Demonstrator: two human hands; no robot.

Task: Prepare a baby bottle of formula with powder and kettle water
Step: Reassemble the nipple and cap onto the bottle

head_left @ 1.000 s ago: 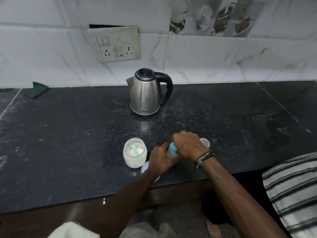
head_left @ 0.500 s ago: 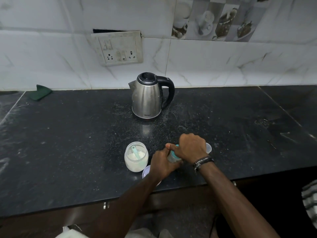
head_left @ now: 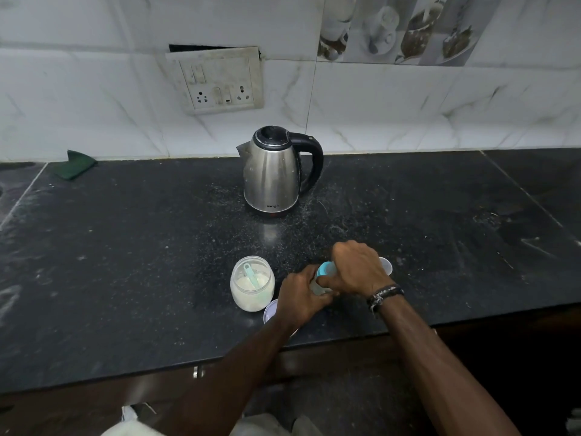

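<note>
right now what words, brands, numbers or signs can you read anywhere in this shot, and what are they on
"MILTON": small dark print low on the steel kettle, near its base; small, so the reading is likely but not certain.
Socket plate on the wall: no readable lettering or marks.
Baby bottle, held by the left hand and right hand: any markings are hidden.
Powder jar: no label visible.

**Dim kitchen, soft light from above**

The scene is underlit — the dark tabletop swallows detail, while the wall tiles stay pale and flat. A soft sheen runs down the kettle, mirrored faintly below it. Straight lines bow toward the edges — wide-angle distortion. The bottom corners blur.
</note>
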